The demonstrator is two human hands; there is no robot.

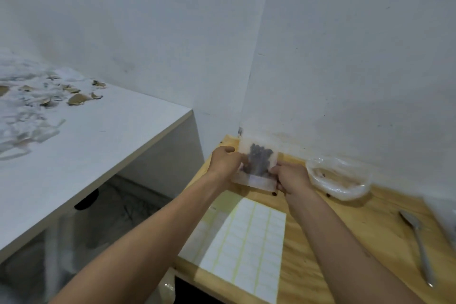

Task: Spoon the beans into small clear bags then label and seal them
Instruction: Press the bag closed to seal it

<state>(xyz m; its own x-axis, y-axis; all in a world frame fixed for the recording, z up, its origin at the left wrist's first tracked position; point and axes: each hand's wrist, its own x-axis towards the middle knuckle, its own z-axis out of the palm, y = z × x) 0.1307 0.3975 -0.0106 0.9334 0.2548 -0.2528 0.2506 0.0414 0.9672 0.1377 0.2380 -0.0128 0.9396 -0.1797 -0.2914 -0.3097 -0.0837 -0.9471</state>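
Nearest, a white sheet of small rectangular peel-off labels lying flat on the pale wooden tabletop, just short of the hands. Off to the right, a grey metal spoon set down bowl-away, well apart from the work.

Beyond the label sheet, a small clear plastic bag of dark beans held up above the tabletop near the wall corner, mouth edge toward the body. Left hand curled round the bag's left edge, thumb and fingers pinching it. Right hand likewise closed on the lower right corner, by the pale strip along the mouth.

Probably the sealing step, filling of this bag done; whether a label already sits on it, too blurred to tell. Next, likely pressing along the strip end to end, bag kept level against spills.

Further right, a crumpled clear plastic bag with brownish residue, beside the white wall.
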